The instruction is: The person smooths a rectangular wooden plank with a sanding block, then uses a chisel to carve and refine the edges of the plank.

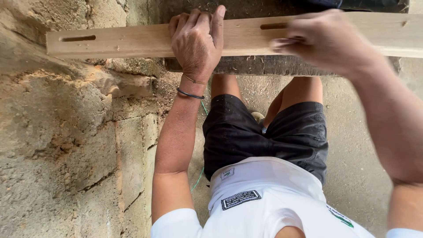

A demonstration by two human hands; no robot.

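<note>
A long pale wooden plank (128, 40) with slot-shaped mortises lies across a dark workbench edge (264, 66), reaching from the left over the wall to the right edge. My left hand (197, 42) lies flat on the plank and presses it down, fingers curled over its far edge, a thin black band on the wrist. My right hand (326, 39) hovers over the plank to the right, blurred by motion, fingers loosely bent; I cannot tell whether it holds anything. One mortise (78, 38) is near the plank's left end, another (273, 26) beside my right hand.
A rough, crumbling block wall (66, 145) fills the left side. Below are my black shorts (264, 132) and white shirt (264, 198), with a grey concrete floor (352, 154) underneath. A thin green cord (198, 178) runs along the floor by my left arm.
</note>
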